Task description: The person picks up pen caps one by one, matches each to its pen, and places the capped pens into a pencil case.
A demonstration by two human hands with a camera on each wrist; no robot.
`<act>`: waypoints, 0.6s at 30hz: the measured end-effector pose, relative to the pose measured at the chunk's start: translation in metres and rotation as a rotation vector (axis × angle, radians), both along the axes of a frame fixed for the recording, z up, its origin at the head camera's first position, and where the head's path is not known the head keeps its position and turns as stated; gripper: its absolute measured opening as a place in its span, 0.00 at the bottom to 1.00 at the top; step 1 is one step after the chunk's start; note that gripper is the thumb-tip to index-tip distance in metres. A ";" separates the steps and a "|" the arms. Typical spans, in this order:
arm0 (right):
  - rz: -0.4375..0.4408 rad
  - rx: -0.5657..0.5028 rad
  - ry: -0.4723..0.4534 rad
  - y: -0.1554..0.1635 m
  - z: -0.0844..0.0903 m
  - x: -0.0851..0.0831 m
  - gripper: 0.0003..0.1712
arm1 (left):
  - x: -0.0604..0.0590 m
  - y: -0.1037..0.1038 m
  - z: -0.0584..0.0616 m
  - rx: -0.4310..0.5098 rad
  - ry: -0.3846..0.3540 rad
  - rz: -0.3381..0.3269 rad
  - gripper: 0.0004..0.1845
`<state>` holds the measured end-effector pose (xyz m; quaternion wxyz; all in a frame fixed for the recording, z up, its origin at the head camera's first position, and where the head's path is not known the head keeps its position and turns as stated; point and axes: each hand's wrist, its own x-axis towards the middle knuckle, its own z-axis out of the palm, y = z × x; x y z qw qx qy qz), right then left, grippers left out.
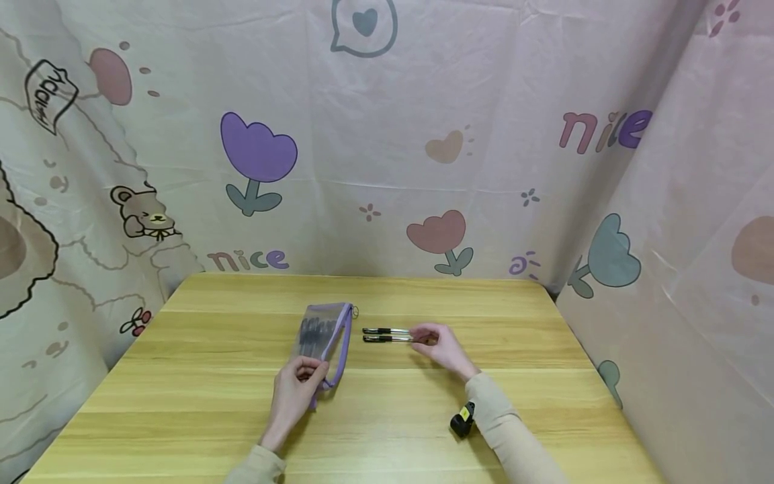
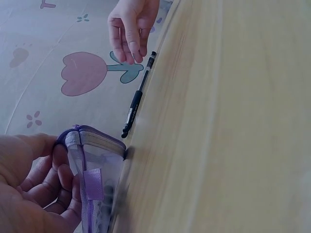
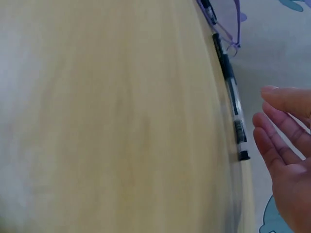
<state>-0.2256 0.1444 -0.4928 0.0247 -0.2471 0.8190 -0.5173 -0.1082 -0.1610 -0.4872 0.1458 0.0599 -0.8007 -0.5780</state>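
A clear pencil pouch with purple trim and a zip lies mid-table, dark pens showing inside. My left hand grips its near end, fingers curled round the edge; the left wrist view shows the same hold on the pouch by that hand. Two black pens lie side by side just right of the pouch. My right hand hovers at their right ends with relaxed fingers and holds nothing. In the right wrist view, one pen lies beside the open right hand.
The wooden table is walled at the back and both sides by a cartoon-print cloth. A small black and yellow device sits on my right wrist. The table's right edge runs close to the cloth.
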 end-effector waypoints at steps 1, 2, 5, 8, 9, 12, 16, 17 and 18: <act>-0.007 0.010 0.004 0.001 0.000 0.000 0.20 | 0.000 0.000 0.000 -0.002 -0.001 0.002 0.07; -0.011 0.018 0.010 0.001 -0.001 0.000 0.20 | 0.000 0.000 0.000 -0.005 0.003 0.001 0.08; -0.022 0.034 0.011 0.001 -0.002 -0.001 0.19 | 0.000 -0.001 -0.001 -0.009 0.000 0.004 0.07; -0.031 0.047 0.015 0.001 -0.006 -0.004 0.19 | 0.000 -0.001 -0.001 -0.011 -0.006 0.005 0.07; -0.033 0.051 0.017 0.000 -0.006 -0.004 0.18 | -0.001 -0.001 -0.002 -0.013 -0.009 0.008 0.07; -0.035 0.061 0.023 -0.001 -0.007 -0.005 0.18 | 0.000 -0.001 -0.001 -0.012 -0.005 0.007 0.07; -0.040 0.069 0.028 -0.003 -0.008 -0.006 0.18 | 0.000 -0.001 0.000 -0.007 -0.003 -0.001 0.09; -0.043 0.072 0.029 -0.003 -0.008 -0.006 0.18 | 0.001 -0.002 0.000 -0.008 -0.005 -0.003 0.09; -0.046 0.073 0.028 -0.003 -0.008 -0.006 0.17 | 0.001 -0.002 0.000 -0.010 -0.006 -0.004 0.09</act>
